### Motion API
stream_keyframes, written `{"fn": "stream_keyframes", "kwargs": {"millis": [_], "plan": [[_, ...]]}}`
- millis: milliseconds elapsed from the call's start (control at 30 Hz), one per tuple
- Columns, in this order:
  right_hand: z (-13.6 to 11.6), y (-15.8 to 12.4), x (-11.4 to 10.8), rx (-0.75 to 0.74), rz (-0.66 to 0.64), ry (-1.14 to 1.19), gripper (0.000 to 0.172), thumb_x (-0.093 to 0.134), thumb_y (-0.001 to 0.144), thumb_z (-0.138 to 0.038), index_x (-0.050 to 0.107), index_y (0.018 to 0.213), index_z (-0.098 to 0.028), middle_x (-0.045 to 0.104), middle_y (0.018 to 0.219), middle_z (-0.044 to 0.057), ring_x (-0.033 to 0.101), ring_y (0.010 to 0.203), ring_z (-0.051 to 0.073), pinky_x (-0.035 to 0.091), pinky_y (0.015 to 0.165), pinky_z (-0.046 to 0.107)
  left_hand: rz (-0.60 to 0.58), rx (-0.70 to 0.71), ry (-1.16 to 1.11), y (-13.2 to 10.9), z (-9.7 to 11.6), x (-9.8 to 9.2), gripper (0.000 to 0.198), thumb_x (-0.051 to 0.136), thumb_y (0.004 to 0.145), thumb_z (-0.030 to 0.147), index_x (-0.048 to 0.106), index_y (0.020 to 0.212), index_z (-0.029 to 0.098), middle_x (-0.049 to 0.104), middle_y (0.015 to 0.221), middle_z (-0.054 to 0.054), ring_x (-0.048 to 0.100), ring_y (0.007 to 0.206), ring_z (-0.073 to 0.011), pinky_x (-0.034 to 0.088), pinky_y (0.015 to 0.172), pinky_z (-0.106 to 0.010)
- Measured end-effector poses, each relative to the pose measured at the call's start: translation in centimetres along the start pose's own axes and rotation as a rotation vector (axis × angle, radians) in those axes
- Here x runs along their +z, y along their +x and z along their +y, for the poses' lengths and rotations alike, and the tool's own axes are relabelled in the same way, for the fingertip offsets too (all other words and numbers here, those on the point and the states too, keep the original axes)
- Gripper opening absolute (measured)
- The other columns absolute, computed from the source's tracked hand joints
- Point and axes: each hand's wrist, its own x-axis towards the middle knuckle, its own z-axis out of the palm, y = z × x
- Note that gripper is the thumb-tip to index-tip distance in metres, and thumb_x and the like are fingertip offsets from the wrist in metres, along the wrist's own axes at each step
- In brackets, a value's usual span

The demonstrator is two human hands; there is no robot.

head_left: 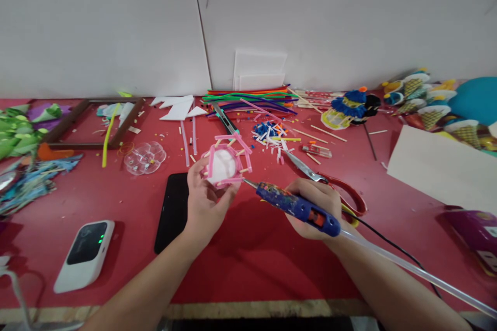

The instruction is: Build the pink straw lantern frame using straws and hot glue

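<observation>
Pink straw frame [228, 164], a small cage of plastic tubes and wooden sticks around a white rounded core, is held above the red tabletop [252, 264] in the left hand [205, 201], whose grip closes on it from below. The right hand [316, 207] has its grip wrapped around a blue glue gun [298, 208], paint-flecked, its metal nozzle touching the frame's right edge. Nearer lie a glossy white device [85, 254] with green lights, a black slab [173, 212], and a purple box [476, 230] whose label is too small to read. Beyond lie steel scissors [305, 167], cut straw bits [267, 132] and fuzzy pipe cleaners [248, 97].
</observation>
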Motion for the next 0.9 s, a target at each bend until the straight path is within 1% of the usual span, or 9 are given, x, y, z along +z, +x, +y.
{"fn": "stream_keyframes", "kwargs": {"millis": [133, 267, 367, 500, 667, 900], "plan": [[-0.09, 0.03, -0.03, 0.005, -0.004, 0.003, 0.020, 0.056, 0.072, -0.012, 0.044, 0.079, -0.027, 0.055, 0.057, -0.003, 0.052, 0.046, 0.015, 0.042, 0.045, 0.026, 0.003, 0.012, 0.003, 0.07, -0.03, -0.13, 0.055, 0.083, 0.068, 0.028, 0.054, 0.114, 0.023, 0.051, 0.116, -0.005, 0.066, 0.097, -0.0177, 0.062, 0.077, -0.028], [-0.11, -0.02, 0.04, 0.016, 0.002, 0.004, 0.020, 0.056, 0.071, -0.013, 0.045, 0.078, -0.027, 0.054, 0.056, -0.003, 0.051, 0.046, 0.015, 0.042, 0.044, 0.025, 0.004, 0.021, 0.042, 0.12, 0.03, -0.14, 0.052, 0.083, 0.069, 0.026, 0.054, 0.111, 0.021, 0.053, 0.114, -0.006, 0.067, 0.100, -0.0202, 0.062, 0.079, -0.030], [-0.04, -0.10, 0.15, 0.017, 0.012, -0.013, 0.018, 0.056, 0.069, -0.014, 0.045, 0.076, -0.027, 0.053, 0.055, -0.004, 0.051, 0.045, 0.014, 0.041, 0.044, 0.025, -0.014, -0.004, -0.018, 0.08, -0.11, -0.05, 0.055, 0.083, 0.069, 0.026, 0.051, 0.114, 0.023, 0.054, 0.116, -0.006, 0.068, 0.096, -0.0189, 0.062, 0.077, -0.029], [0.09, -0.11, 0.22, 0.010, 0.018, -0.014, 0.016, 0.054, 0.067, -0.014, 0.044, 0.074, -0.026, 0.050, 0.054, -0.004, 0.049, 0.044, 0.014, 0.039, 0.043, 0.025, -0.038, -0.033, -0.103, 0.05, -0.47, 0.05, 0.060, 0.082, 0.070, 0.029, 0.045, 0.118, 0.026, 0.056, 0.115, -0.004, 0.070, 0.091, -0.0161, 0.062, 0.075, -0.028], [-0.08, 0.08, 0.02, 0.006, 0.006, -0.016, 0.018, 0.054, 0.070, -0.014, 0.043, 0.076, -0.027, 0.051, 0.055, -0.004, 0.049, 0.044, 0.015, 0.040, 0.044, 0.025, -0.069, -0.033, -0.136, 0.12, -0.54, 0.01, 0.063, 0.082, 0.070, 0.027, 0.042, 0.118, 0.027, 0.059, 0.113, -0.003, 0.071, 0.092, -0.0162, 0.062, 0.078, -0.028], [-0.07, -0.03, 0.00, 0.014, 0.016, -0.033, 0.019, 0.055, 0.068, -0.014, 0.043, 0.076, -0.027, 0.049, 0.055, -0.004, 0.048, 0.045, 0.014, 0.039, 0.044, 0.025, -0.054, -0.033, -0.080, 0.12, -0.05, 0.00, 0.056, 0.081, 0.072, 0.028, 0.046, 0.115, 0.025, 0.056, 0.113, -0.003, 0.071, 0.091, -0.0158, 0.062, 0.078, -0.028]]}}
